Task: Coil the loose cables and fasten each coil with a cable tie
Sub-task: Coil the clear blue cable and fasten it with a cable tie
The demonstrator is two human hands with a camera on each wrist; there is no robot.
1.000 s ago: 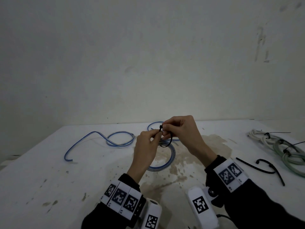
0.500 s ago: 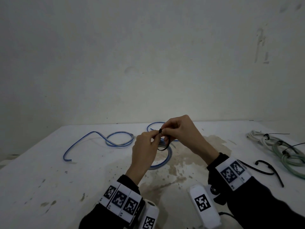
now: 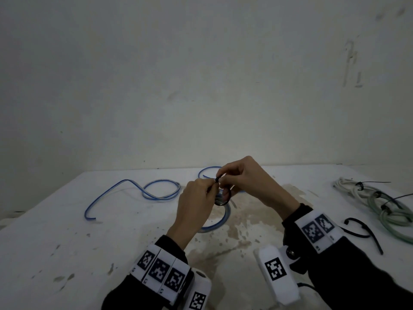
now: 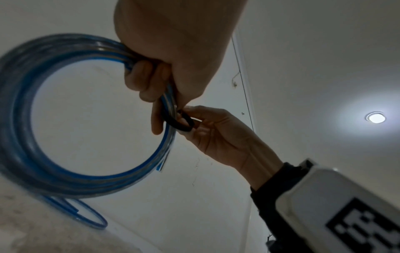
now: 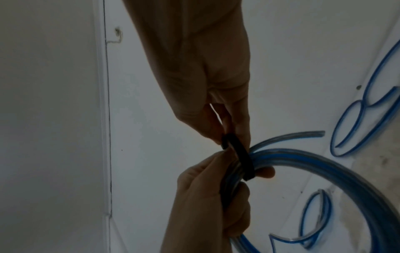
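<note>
A blue cable coil hangs over the middle of the white table, held up by my left hand, whose fingers curl round its top strands. A black cable tie loops around those strands. My right hand pinches the tie by its head, just above the left fingertips. In the left wrist view the coil and the tie show clearly. The right wrist view shows the tie crossing the coil.
More loose blue cable snakes across the table's far left. Tied white and green cable coils lie at the right edge. Spare black cable ties lie beside my right wrist. A brown stain covers the table's middle.
The tie's loop has drawn smaller around the coil. Both hands stay close together, almost in the same place.
</note>
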